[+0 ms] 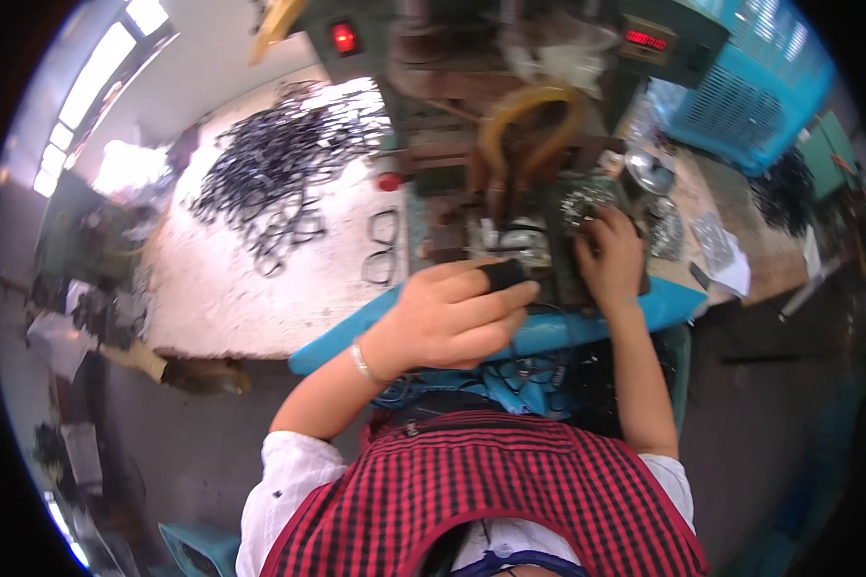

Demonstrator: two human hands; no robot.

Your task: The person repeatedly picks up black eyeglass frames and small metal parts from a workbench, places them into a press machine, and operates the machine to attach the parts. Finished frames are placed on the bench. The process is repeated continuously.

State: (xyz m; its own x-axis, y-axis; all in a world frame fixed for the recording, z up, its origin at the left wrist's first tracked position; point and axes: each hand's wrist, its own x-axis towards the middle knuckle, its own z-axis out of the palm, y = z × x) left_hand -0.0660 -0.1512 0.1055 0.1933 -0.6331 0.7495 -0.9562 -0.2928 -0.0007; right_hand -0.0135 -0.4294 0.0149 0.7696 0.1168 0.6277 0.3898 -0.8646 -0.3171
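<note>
My left hand (447, 317) is in front of the machine's work spot (520, 240), with its fingers curled together. A black cover (503, 275) wraps one of its fingers. Thin dark lines show just beyond the fingertips, but whatever the hand pinches is hidden. My right hand (613, 258) reaches to a dark tray of small shiny metal parts (584, 200). Its fingertips are bent down at the parts, and anything between them is too small to make out. Two black eyeglass frames (383, 231) lie apart on the white tabletop (260, 308), left of the machine.
A big heap of black eyeglass frames (289, 154) covers the far left of the table. The machine carries a yellow hose (496, 125) and a red knob (389, 181). Blue sheeting (346, 332) lines the front edge. Clear bags (712, 240) and a blue basket (731, 106) are at right.
</note>
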